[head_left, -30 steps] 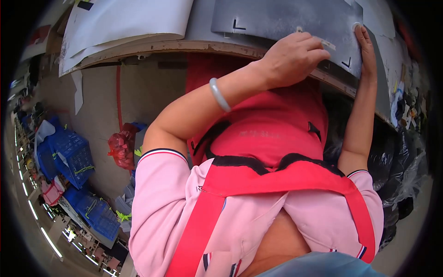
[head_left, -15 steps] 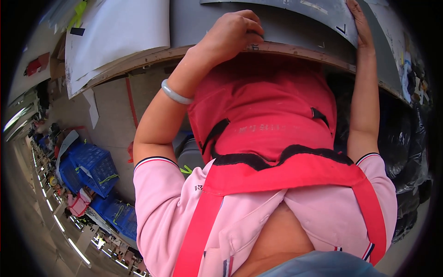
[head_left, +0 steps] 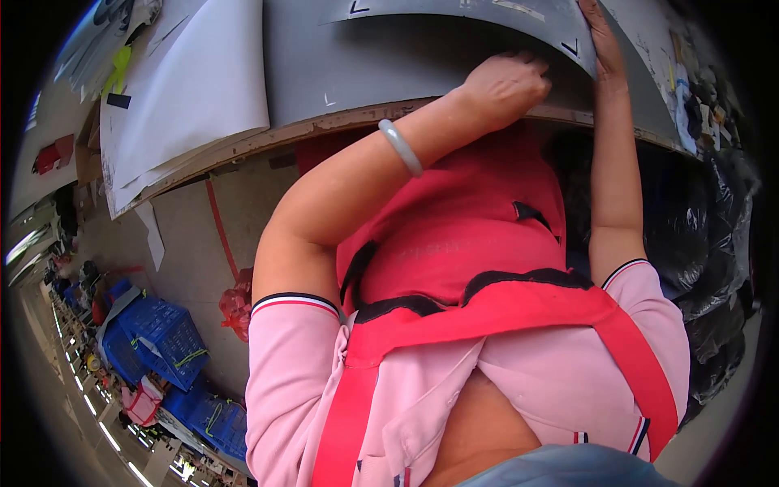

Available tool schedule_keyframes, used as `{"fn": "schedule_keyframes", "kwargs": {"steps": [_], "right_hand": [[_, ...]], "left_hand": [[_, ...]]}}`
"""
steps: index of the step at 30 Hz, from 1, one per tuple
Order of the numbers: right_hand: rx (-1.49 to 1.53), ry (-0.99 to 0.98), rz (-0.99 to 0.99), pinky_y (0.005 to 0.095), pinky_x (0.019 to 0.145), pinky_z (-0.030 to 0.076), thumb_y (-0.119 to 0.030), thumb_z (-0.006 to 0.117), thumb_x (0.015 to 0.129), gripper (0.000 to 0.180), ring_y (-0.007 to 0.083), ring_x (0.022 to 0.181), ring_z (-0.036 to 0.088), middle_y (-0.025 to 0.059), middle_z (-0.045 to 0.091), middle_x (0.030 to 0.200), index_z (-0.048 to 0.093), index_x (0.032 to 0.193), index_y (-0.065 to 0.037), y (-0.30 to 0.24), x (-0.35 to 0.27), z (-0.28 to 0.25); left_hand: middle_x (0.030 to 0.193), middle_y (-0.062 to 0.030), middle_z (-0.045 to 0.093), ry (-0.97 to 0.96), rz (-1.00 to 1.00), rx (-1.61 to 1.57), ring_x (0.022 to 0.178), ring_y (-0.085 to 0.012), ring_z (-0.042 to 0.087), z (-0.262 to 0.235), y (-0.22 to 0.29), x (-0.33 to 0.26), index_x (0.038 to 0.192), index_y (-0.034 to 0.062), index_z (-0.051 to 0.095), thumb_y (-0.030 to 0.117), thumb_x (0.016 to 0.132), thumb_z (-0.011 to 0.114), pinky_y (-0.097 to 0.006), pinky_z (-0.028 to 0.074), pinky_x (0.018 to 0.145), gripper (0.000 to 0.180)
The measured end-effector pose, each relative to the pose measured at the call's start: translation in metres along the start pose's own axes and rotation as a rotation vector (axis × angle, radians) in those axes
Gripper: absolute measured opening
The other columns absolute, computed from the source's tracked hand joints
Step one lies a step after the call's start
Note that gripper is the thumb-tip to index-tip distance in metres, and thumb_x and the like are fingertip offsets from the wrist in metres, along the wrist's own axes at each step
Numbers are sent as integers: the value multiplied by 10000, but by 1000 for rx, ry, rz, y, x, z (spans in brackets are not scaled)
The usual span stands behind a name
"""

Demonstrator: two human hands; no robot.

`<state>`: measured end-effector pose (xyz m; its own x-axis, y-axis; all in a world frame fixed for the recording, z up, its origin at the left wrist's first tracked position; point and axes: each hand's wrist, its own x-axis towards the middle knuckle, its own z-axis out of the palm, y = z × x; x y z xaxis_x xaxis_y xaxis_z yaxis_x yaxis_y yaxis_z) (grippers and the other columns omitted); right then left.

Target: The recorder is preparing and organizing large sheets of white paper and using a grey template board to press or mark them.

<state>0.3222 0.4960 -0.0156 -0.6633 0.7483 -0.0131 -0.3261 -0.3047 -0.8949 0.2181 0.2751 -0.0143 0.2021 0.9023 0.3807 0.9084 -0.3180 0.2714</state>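
A thin grey sheet (head_left: 454,10) with black corner marks bows up over the worktable's grey surface (head_left: 324,61). My right hand (head_left: 604,45) grips this sheet at its right edge, with the arm stretched forward. Reaching across to the right, my left hand (head_left: 507,88) hangs over the table's front edge, just below the raised sheet. Its fingers are curled closed, and their tips are partly hidden, so whatever they may hold does not show. A pale bangle (head_left: 401,148) sits on my left forearm.
Large white sheets (head_left: 187,73) overhang the table's wooden front edge (head_left: 235,146) at left. Blue plastic crates (head_left: 166,337) stand on the floor to the left, near a red plastic bag (head_left: 237,308). Black plastic bags (head_left: 698,268) fill the space at right.
My left hand has moved right along the table edge, coming nearer my right hand. The right hand keeps to the sheet's edge. The whole view has shifted slightly.
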Motion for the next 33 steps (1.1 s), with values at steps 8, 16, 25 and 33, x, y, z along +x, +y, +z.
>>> {"fn": "schedule_keyframes", "kwargs": {"steps": [8, 16, 25, 33], "right_hand": [[664, -455, -211, 258, 777, 512, -289, 725, 930, 297, 116, 861, 626, 0, 673, 959, 658, 1122, -72, 1, -40, 2], [-395, 253, -132, 271, 883, 480, -329, 650, 989, 279, 115, 977, 601, 4, 649, 1044, 638, 1117, -81, -11, -74, -49], [-174, 131, 50, 353, 1042, 423, -428, 601, 998, 522, 213, 1201, 542, 76, 568, 1318, 503, 1362, -66, 13, -47, -62], [-328, 181, 79, 348, 1093, 365, -440, 589, 1003, 548, 206, 1245, 500, 66, 540, 1357, 492, 1384, -59, 19, -20, -138]], "left_hand": [[1107, -147, 665, 695, 225, -226, 973, -313, 674, 41, 15, 80, 1131, 1, 624, 43, 874, 624, -436, 565, 816, 261], [1091, -165, 671, 590, -376, -414, 890, -303, 685, -48, -54, 6, 1120, -44, 607, 83, 913, 613, -431, 569, 794, 243], [651, -82, 594, 1099, -890, -184, 611, -165, 482, -224, -245, -120, 833, -52, 660, 200, 995, 604, -374, 419, 590, 305], [1082, -129, 641, 1530, -1148, -154, 954, -244, 645, -395, -293, -451, 1171, 3, 606, 101, 975, 566, -438, 549, 807, 222]]}}
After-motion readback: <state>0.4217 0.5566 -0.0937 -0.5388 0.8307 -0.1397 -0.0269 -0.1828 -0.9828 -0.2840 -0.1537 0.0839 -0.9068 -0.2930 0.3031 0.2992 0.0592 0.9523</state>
